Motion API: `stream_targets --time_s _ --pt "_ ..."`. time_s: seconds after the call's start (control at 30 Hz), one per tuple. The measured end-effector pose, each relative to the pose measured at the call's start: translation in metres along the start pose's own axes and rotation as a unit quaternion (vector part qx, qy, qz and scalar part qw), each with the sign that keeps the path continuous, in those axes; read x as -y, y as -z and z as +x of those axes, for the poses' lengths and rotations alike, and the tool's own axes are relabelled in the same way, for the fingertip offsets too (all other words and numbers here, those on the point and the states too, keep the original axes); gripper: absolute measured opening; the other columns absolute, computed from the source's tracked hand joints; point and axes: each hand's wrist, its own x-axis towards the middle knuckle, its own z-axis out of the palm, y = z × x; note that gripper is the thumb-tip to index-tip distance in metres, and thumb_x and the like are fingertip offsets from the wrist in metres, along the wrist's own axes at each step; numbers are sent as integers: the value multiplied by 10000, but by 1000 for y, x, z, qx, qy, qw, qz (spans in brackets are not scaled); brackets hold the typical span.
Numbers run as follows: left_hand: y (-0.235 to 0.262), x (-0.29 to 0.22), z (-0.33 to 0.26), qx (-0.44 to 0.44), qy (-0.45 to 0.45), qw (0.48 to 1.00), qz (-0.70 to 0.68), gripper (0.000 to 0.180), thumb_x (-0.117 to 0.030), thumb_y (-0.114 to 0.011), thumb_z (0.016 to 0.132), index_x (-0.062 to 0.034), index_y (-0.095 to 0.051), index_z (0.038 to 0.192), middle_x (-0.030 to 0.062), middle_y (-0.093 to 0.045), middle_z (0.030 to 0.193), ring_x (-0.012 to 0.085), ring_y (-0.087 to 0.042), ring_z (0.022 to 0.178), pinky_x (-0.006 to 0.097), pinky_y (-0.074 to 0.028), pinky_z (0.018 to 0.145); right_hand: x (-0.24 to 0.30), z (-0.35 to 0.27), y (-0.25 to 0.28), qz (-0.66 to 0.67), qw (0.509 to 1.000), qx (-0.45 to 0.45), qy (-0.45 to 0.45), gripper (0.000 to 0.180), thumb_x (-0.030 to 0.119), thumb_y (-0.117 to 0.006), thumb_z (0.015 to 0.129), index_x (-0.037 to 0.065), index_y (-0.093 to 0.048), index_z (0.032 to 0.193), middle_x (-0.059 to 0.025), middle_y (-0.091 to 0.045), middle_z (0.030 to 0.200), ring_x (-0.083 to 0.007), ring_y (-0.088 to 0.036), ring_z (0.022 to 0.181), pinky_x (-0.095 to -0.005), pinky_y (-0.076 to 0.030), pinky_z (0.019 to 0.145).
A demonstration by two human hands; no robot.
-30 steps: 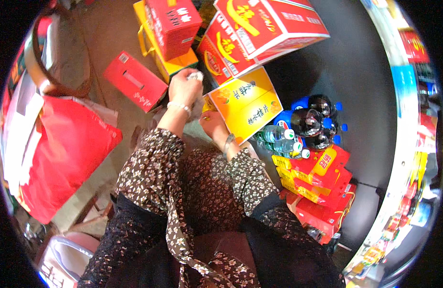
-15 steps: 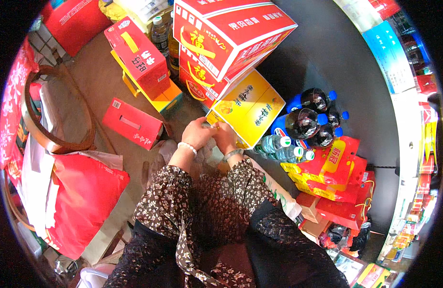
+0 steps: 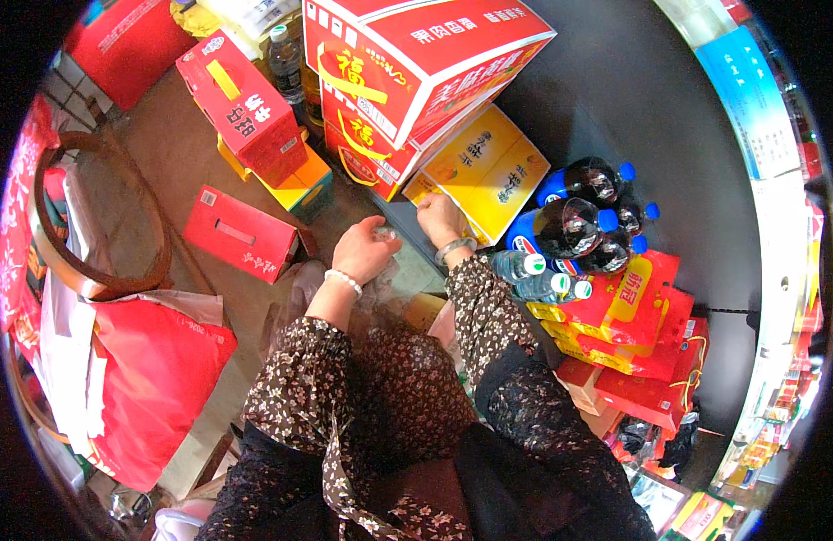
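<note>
My left hand (image 3: 364,251), a beaded bracelet at its wrist, is closed on crumpled clear plastic (image 3: 386,234). More of the see-through film hangs below it, in front of my lap. My right hand (image 3: 443,221), wearing a bangle, is curled against the near left edge of the yellow box (image 3: 499,167). Its fingertips face away, so what they hold, if anything, is hidden. Stacked red-and-white cartons (image 3: 425,63) rise behind the yellow box. To the left of my left hand, a red carton with a handle (image 3: 240,234) rests on the floor.
Dark cola bottles with blue caps (image 3: 570,227) and small clear bottles (image 3: 520,263) lie on the dark counter (image 3: 696,270) at right, beside red packets (image 3: 633,302). A red handled box (image 3: 249,113) stands upper left. A red bag (image 3: 164,361) and a brown hoop handle (image 3: 51,216) are at left.
My hands were together in front of the yellow box. They have parted, the left going slightly left, the right going right and up to the box's edge. The view has shifted a little.
</note>
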Motion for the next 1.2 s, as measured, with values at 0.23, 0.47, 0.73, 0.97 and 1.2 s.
stream_targets --time_s 0.23,0.47,0.73,0.97,1.2 --pt "5 -11 -4 -27 -27 999 32 550 -289 -702 716 -13 -578 1175 168 -668 987 276 -651 900 346 -499 798 -1 -3 -5 2 1000 -2 -14 151 236 -591 729 159 -710 781 -140 -674 792 -350 -648 774 -421 -509 677" --pt "6 -21 -4 -53 -34 997 44 548 -319 -690 711 -41 -590 1172 177 -667 997 288 -645 933 359 -490 827 -14 -27 -13 -2 995 -29 101 180 240 -576 720 109 -700 711 -172 -656 742 -364 -642 742 -440 -501 672" --pt "10 -24 -3 -54 -32 997 49 531 -310 -687 724 -47 -591 1174 179 -658 1033 291 -638 957 357 -486 843 -12 -40 -30 -47 995 -3 93 219 211 -528 732 60 -682 696 -198 -644 755 -389 -624 754 -489 -488 690" --pt "0 -23 6 -64 -33 997 35 503 -294 -677 736 -34 -598 1159 166 -662 1022 287 -637 958 357 -487 831 -10 -74 0 -23 975 -38 219 173 159 -603 746 57 -675 866 -164 -654 885 -344 -624 837 -442 -494 760" --pt "-31 -26 27 -72 -36 996 29 351 -275 -575 777 -88 -659 1063 214 -650 969 348 -623 941 423 -487 829 -35 -113 51 125 951 -200 201 231 23 -614 733 45 -636 963 -129 -641 1007 -330 -618 920 -391 -497 831"
